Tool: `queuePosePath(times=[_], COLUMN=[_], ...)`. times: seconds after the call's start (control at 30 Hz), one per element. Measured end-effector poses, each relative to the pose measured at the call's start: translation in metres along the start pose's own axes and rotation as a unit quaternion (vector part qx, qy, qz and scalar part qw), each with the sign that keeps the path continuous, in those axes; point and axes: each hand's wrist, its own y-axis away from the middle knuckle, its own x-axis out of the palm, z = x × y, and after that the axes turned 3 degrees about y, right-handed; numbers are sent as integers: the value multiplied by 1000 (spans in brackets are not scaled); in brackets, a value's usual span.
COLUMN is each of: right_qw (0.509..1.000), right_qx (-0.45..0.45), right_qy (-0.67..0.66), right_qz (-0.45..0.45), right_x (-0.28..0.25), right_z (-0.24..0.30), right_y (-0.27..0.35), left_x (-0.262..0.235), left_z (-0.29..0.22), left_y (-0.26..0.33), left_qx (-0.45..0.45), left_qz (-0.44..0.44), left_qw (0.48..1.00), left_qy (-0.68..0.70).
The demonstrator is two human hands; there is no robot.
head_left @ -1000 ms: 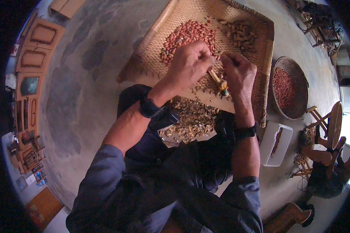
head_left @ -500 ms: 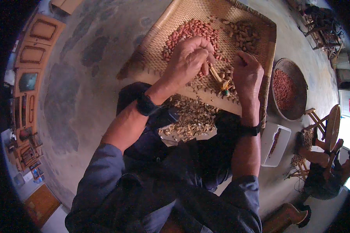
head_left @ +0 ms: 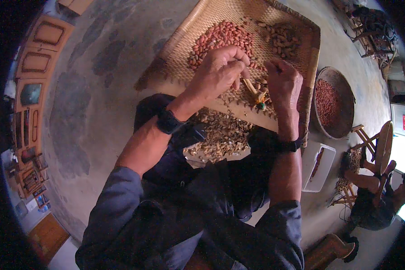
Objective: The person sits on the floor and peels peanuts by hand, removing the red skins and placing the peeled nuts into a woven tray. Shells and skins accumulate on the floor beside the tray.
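A woven tray (head_left: 175,49) lies over my lap with a heap of red shelled peanuts (head_left: 225,36) and, at its far right, a smaller heap of unshelled peanuts (head_left: 281,40). Above its middle, my left hand (head_left: 220,69) is closed in a pinch; what its fingertips hold is hidden. A pale stick-like tool (head_left: 251,87) with a green and yellow binding shows just below those fingers; I cannot tell whether the hand touches it. To its right, my right hand (head_left: 285,81) is curled closed, its contents out of sight.
Empty peanut shells (head_left: 220,135) are piled below the tray, between my legs. On the right stand a round basket (head_left: 335,103) of red peanuts and a white plastic box (head_left: 318,168). Another person (head_left: 378,202) sits farther right with a round tray (head_left: 383,148).
My right hand has shifted slightly left, toward my left hand. My left hand has dipped a little toward me, fingers still pinched. The heaps look the same.
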Motion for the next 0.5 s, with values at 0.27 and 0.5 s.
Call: queuePosePath(times=[0.27,0.5], right_qw=[864,721], right_qx=[242,246], right_qy=[-410,-610], right_qz=[166,218], right_x=[-8,-1], right_z=[24,32], right_y=[4,10], left_x=[6,9], left_z=[-2,2], left_y=[1,-1], left_qx=[12,36], left_qz=[-43,-92], left_qw=[999,995], left_qy=[3,-15])
